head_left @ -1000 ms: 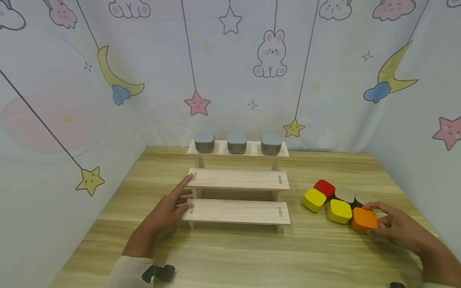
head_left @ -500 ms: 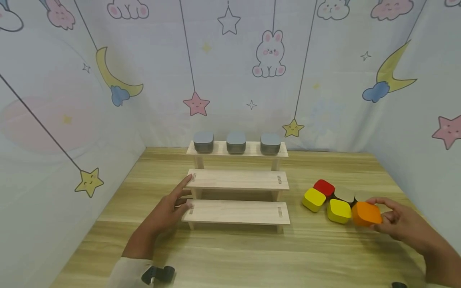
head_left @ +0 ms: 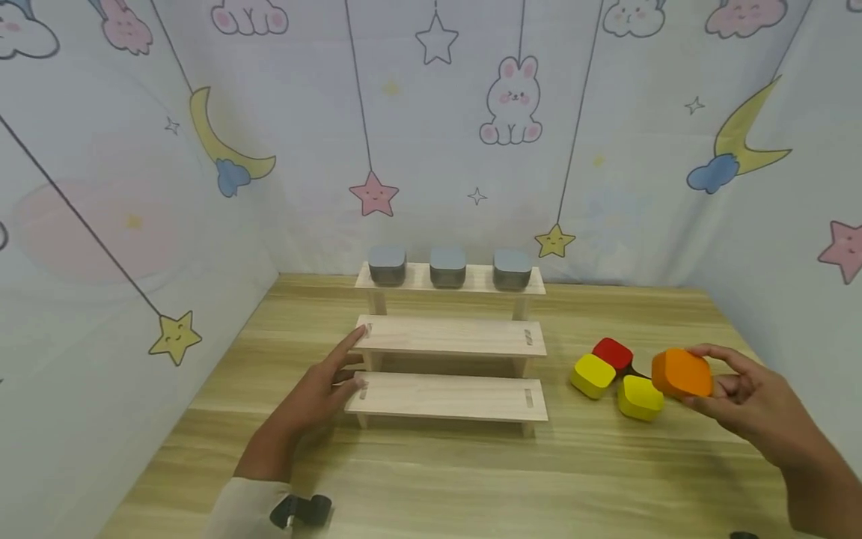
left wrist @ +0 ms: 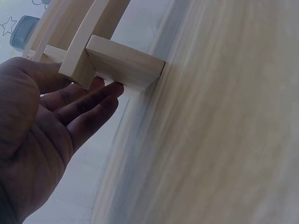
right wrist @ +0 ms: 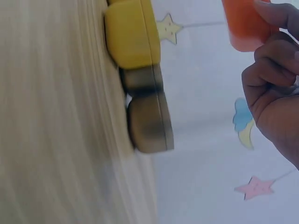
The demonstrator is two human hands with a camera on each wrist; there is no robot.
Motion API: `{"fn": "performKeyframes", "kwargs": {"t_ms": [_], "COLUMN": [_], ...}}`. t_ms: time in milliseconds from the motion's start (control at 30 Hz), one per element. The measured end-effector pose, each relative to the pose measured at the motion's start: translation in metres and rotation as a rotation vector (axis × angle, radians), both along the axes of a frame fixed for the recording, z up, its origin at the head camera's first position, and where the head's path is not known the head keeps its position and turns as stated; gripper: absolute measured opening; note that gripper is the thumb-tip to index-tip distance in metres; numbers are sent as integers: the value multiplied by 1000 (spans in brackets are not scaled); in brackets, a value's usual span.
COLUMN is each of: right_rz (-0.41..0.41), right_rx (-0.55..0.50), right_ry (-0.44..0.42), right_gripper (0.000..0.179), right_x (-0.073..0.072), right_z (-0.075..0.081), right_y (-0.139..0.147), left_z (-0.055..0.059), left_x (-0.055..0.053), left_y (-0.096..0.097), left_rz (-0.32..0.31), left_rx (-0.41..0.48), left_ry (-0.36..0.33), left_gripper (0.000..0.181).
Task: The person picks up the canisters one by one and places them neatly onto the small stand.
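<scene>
A three-tier wooden display stand stands on the table. My left hand holds its left end, with the thumb on the lowest board and the index finger on the middle one. In the left wrist view, the other fingers reach under the board and touch the stand's leg. On the right, my right hand pinches an orange rounded block, raised off the table. Below it lie a red block, a yellow block and another yellow block.
Three grey rounded blocks stand in a row on the top board. The right wrist view shows a brownish block beside a yellow one, hard to make out in the head view. A patterned cloth encloses the table's back and sides.
My right hand has lifted the orange block from beside the yellow one, up and slightly away, tilting it. My left hand stays at the stand; the head view shifts slightly.
</scene>
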State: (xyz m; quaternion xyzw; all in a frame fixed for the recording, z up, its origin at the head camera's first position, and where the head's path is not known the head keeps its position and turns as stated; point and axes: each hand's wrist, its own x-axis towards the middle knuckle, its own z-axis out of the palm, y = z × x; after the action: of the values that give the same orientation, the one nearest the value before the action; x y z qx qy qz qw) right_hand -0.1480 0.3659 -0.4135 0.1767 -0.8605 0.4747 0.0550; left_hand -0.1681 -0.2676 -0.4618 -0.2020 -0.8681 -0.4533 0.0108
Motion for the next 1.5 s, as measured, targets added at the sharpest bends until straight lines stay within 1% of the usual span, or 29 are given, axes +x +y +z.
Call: {"fn": "performKeyframes", "kwargs": {"t_ms": [100,200,267,333,500,567,700,800,933,1033,1133,1200,1367,1500], "right_rz": [0,32,65,94,113,134,207,244,270,274,263,261,267,262], "right_rx": [-23,-58,-90,-130,-199,-229,-319,-347,-359,-355,-332,-308,-254,-235], "right_ry": [-5,-35,-71,-126,-250,-278,-319,-330,-341,-359,-380,-386,-395,-417], "right_gripper": [69,69,68,68,62,61,60,59,58,59,62,66,76,77], "right_x": [-2,-6,-10,-14,-24,-26,-28,-30,-32,-34,-37,-39,-45,-50], "right_z": [5,10,13,16,24,27,33,39,47,52,57,60,64,67], "right_y": [-12,-22,-27,-31,-44,-50,-61,-71,-85,-98,-114,-125,-149,-167], "left_z": [0,0,0,1,0,0,-1,-1,-1,0,1,2,1,1], "left_x": [0,0,1,1,3,3,3,3,2,1,1,1,0,0], "left_y": [0,-1,-1,-1,-1,-2,-2,-2,-2,-1,-1,-1,0,0], "left_rz": [1,5,8,11,25,31,36,43,35,16,7,9,6,0], "left_rx": [-9,-11,-10,-6,-10,-13,-16,-12,-14,-12,-6,-5,-16,-18], "left_ry": [2,0,-2,-6,-7,-6,-7,-14,-13,-7,-5,-5,13,23], "left_gripper": [89,88,88,89,90,90,91,91,91,90,89,89,89,89]}}
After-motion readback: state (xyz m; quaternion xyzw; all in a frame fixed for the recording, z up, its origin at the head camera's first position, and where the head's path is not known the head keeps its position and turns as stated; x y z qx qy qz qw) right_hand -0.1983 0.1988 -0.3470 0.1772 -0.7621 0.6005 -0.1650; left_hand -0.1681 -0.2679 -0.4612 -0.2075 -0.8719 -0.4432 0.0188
